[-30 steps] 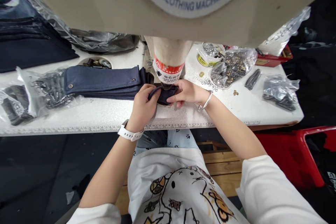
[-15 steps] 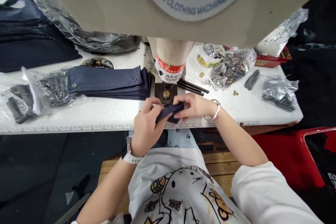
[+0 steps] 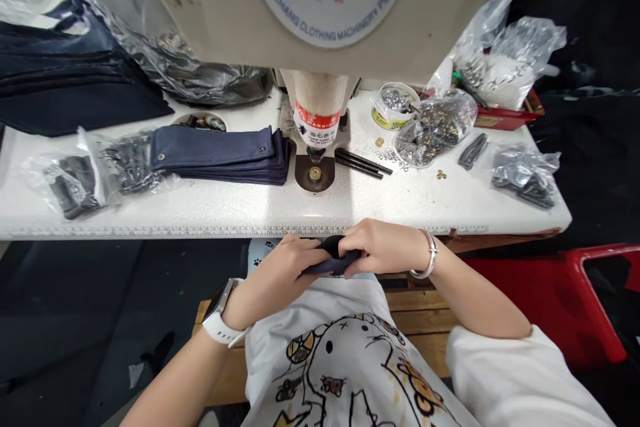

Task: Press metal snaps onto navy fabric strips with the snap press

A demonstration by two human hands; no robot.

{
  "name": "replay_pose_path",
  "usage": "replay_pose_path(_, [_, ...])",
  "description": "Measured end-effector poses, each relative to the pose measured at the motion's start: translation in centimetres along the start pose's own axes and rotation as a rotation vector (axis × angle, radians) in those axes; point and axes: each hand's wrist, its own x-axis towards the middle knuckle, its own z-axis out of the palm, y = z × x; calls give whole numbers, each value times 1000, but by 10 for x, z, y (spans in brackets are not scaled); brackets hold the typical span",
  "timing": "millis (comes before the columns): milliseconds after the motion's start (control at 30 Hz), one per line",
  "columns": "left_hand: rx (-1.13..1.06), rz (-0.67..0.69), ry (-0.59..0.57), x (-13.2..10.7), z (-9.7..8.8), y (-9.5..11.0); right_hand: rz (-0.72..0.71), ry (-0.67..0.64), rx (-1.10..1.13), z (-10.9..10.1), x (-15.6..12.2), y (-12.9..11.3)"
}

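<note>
A folded strip of dark navy fabric (image 3: pixel 327 265) is held between both hands, just off the front edge of the table and above my lap. My left hand (image 3: pixel 285 267) pinches its left end, with a white-strapped watch on the wrist. My right hand (image 3: pixel 377 248) grips the right end, fingers partly hidden by the cloth. Beyond them stands the press machine (image 3: pixel 320 97), its head over a round brass die (image 3: pixel 315 174) with nothing lying on it. Left of the die lies a stack of navy fabric strips (image 3: pixel 215 152) with snaps on the top one.
Bags of dark parts (image 3: pixel 80 177) sit at the left, near piled dark fabric (image 3: pixel 75 90). On the right are black springs (image 3: pixel 363 163), a tub of metal pieces (image 3: pixel 395 110), a bag of snaps (image 3: pixel 437 127) and a red tray (image 3: pixel 510 119). A ruler strip (image 3: pixel 200 231) runs along the front edge.
Both hands have drawn the fabric strip back from beside the die, past the table's front edge toward my body. The head view has shifted a little.
</note>
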Motion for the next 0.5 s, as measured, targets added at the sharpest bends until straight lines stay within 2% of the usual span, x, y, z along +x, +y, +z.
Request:
replay_pose_path(167, [111, 42, 90, -4, -1, 11, 1, -4, -110, 2, -4, -7])
replay_pose_path(233, [129, 55, 88, -5, -2, 15, -21, 12, -162, 1, -7, -9])
replay_pose_path(367, [81, 47, -40, -7, -3, 22, -65, 21, -307, -3, -13, -15])
replay_pose_path(500, [58, -5, -164, -7, -6, 27, -72, -64, -330, -8, -14, -24])
